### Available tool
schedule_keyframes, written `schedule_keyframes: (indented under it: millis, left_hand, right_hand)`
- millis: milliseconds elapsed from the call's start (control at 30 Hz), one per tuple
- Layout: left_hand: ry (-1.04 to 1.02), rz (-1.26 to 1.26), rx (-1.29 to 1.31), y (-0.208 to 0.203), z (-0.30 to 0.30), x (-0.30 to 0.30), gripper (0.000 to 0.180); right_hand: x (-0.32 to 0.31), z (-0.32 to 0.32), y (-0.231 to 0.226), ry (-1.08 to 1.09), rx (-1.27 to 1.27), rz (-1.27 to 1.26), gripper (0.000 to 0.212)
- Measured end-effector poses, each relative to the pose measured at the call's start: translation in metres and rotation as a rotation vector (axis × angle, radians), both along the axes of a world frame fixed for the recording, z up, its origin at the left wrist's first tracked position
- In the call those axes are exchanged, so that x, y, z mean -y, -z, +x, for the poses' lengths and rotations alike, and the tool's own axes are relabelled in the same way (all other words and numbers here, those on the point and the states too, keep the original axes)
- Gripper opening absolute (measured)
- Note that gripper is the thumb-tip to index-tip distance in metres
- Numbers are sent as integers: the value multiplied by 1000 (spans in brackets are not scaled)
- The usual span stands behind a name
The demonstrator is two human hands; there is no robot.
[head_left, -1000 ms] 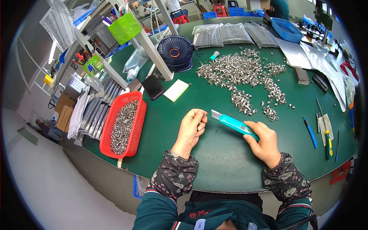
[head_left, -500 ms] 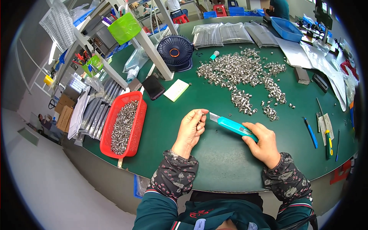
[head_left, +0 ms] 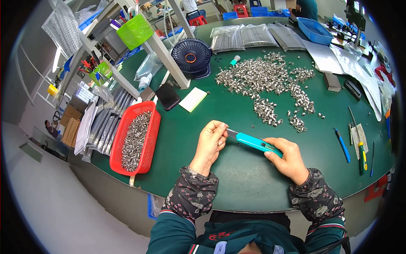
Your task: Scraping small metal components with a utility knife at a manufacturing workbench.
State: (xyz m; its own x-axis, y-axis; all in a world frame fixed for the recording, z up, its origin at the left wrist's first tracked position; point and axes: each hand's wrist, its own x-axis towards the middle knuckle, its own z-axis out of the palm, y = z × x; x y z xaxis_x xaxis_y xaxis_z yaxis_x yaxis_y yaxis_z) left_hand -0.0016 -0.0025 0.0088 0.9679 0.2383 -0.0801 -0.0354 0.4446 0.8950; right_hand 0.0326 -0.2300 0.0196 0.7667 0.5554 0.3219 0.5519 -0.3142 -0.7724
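Observation:
My right hand point(head_left: 291, 160) is closed around a teal utility knife point(head_left: 256, 142), its blade out and pointing left. The blade's tip reaches my left fingertips. My left hand point(head_left: 209, 144) pinches a small metal ring point(head_left: 226, 128) between thumb and forefinger, mostly covered by the fingers. Both hands are above the near part of the green table point(head_left: 249, 186). Beyond them lies a spread pile of small silver metal rings point(head_left: 258, 76), with smaller clusters on its near side. More such rings fill a red plastic basket point(head_left: 155, 134) to the left.
Left of the pile stand a dark blue fan point(head_left: 191, 59), a black phone point(head_left: 168, 96) and a yellow-green notepad point(head_left: 193, 99). A blue pen-like tool point(head_left: 342, 145) and a screwdriver point(head_left: 362, 157) lie right. Bagged rods point(head_left: 260, 36) and a blue tray point(head_left: 315, 30) line the back.
The knife has shifted slightly left and down, and its blade has turned, now looking darker. Its tip meets the left fingertips. My left fingers have shifted slightly around the ring.

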Motion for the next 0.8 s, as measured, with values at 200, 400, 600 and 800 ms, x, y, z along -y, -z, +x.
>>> schedule_keyframes:
  millis: [200, 400, 600, 800]
  left_hand:
    - [-21, 72, -36, 2, 0, -1, 15]
    - [-11, -85, -59, 1, 0, -2, 19]
    - [0, -90, -27, 2, -1, -4, 19]
    - [12, -130, -1, 0, -1, -4, 18]
  right_hand:
    - [-2, -5, -8, 86, 213, -72, 30]
    - [1, 1, -7, 198, 340, 68, 32]
    - [1, 2, -4, 159, 323, 33, 32]
    - [1, 1, -4, 137, 307, 16, 31]
